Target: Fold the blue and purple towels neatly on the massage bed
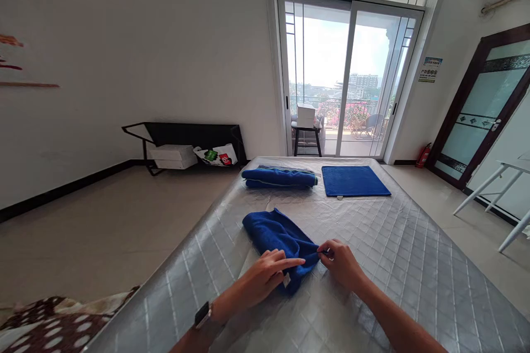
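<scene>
A crumpled blue towel (275,234) lies near the middle of the mattress (372,231), with a small white tag at its near edge. My right hand (339,262) pinches the towel's right corner between thumb and fingers. Over the near part of the same towel is my left hand (269,273), its index finger stretched out and its thumb apart; a watch is on that wrist. Farther back, a folded or rolled bundle of blue towels (279,177) lies to the left, and a flat blue towel (355,181) is spread smooth to its right.
A black bench (190,135) with a white box (173,155) stands by the left wall. Behind the mattress is a sliding glass door (351,77). A white-legged table (488,190) stands at right, and a brown polka-dot cloth (62,322) lies at lower left.
</scene>
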`<state>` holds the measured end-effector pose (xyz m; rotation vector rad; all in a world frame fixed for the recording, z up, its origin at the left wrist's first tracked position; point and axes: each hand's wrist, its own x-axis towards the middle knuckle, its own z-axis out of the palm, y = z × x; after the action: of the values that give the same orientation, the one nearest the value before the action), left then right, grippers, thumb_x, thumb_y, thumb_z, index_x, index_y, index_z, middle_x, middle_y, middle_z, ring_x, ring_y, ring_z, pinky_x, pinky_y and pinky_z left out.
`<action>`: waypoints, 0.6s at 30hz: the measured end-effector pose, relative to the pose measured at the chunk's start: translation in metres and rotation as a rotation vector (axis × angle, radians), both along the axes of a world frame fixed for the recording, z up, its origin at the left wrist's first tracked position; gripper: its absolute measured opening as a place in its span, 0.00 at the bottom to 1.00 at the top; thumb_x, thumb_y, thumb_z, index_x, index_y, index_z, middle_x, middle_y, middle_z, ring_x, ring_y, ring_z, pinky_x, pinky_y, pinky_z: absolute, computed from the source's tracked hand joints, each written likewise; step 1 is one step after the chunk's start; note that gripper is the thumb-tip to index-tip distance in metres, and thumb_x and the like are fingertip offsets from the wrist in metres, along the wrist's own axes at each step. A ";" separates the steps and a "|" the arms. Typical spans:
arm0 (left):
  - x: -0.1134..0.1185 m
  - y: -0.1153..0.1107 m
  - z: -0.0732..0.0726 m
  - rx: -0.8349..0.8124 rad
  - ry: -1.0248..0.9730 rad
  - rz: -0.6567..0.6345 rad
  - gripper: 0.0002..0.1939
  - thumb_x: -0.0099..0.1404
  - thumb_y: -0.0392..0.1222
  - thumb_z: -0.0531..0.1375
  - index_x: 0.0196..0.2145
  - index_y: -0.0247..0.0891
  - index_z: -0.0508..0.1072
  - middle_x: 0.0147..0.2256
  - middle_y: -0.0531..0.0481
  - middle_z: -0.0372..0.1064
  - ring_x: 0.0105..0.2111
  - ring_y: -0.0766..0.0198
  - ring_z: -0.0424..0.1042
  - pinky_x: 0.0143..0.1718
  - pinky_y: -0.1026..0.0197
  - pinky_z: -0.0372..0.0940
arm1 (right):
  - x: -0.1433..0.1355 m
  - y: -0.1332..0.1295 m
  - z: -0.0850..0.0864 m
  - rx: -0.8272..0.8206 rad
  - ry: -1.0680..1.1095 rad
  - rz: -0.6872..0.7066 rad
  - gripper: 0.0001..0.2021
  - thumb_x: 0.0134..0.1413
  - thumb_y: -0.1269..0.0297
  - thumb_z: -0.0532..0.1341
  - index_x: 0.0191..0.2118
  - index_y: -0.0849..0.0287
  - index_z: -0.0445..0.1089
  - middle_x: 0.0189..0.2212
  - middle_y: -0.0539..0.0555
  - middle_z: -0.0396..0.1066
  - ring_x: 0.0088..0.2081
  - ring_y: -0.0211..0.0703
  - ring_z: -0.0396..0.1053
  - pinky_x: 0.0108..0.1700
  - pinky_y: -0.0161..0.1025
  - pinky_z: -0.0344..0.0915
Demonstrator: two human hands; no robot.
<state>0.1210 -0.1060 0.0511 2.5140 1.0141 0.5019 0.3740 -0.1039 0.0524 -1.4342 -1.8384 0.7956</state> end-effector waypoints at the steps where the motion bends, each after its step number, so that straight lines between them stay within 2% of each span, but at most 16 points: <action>1: -0.001 0.001 -0.002 0.005 -0.028 0.006 0.25 0.72 0.38 0.44 0.59 0.52 0.69 0.33 0.50 0.66 0.35 0.62 0.65 0.43 0.59 0.63 | 0.003 0.001 0.003 -0.011 0.042 -0.004 0.09 0.54 0.61 0.61 0.36 0.54 0.79 0.31 0.51 0.75 0.30 0.40 0.70 0.35 0.37 0.66; 4: -0.009 0.004 -0.005 0.024 -0.111 0.061 0.24 0.73 0.43 0.42 0.57 0.51 0.72 0.33 0.48 0.65 0.33 0.63 0.66 0.39 0.60 0.65 | 0.015 0.004 0.011 -0.048 0.176 -0.032 0.13 0.52 0.53 0.62 0.35 0.55 0.79 0.21 0.48 0.70 0.24 0.38 0.66 0.27 0.35 0.61; 7: -0.021 0.008 -0.001 0.082 -0.204 0.165 0.25 0.73 0.49 0.42 0.53 0.47 0.76 0.32 0.48 0.66 0.32 0.63 0.67 0.38 0.61 0.67 | 0.030 0.008 0.020 -0.036 0.325 -0.053 0.18 0.47 0.47 0.64 0.35 0.57 0.78 0.21 0.48 0.71 0.25 0.39 0.67 0.26 0.35 0.60; 11: -0.036 0.012 0.011 0.154 -0.380 0.414 0.25 0.69 0.59 0.49 0.41 0.44 0.81 0.32 0.49 0.69 0.31 0.63 0.70 0.34 0.62 0.69 | 0.046 0.011 0.031 0.002 0.523 -0.110 0.20 0.43 0.45 0.67 0.35 0.58 0.79 0.26 0.51 0.74 0.30 0.42 0.70 0.33 0.39 0.67; 15: -0.040 0.016 0.023 0.161 -0.616 0.708 0.22 0.57 0.62 0.60 0.30 0.40 0.78 0.34 0.50 0.70 0.28 0.63 0.73 0.25 0.65 0.68 | 0.060 0.015 0.040 0.046 0.711 -0.227 0.21 0.39 0.47 0.70 0.36 0.58 0.79 0.30 0.52 0.76 0.34 0.43 0.72 0.41 0.43 0.71; 18: -0.045 0.019 0.034 0.114 -0.810 0.837 0.22 0.49 0.60 0.66 0.31 0.37 0.77 0.35 0.51 0.70 0.28 0.63 0.74 0.30 0.62 0.72 | 0.076 0.014 0.052 0.144 0.788 -0.365 0.20 0.39 0.49 0.70 0.36 0.58 0.79 0.32 0.51 0.77 0.35 0.42 0.73 0.44 0.44 0.71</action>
<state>0.0755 -0.0866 0.0855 1.5425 1.6176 1.6569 0.4501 -0.0900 0.1048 -1.0891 -0.9814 0.8526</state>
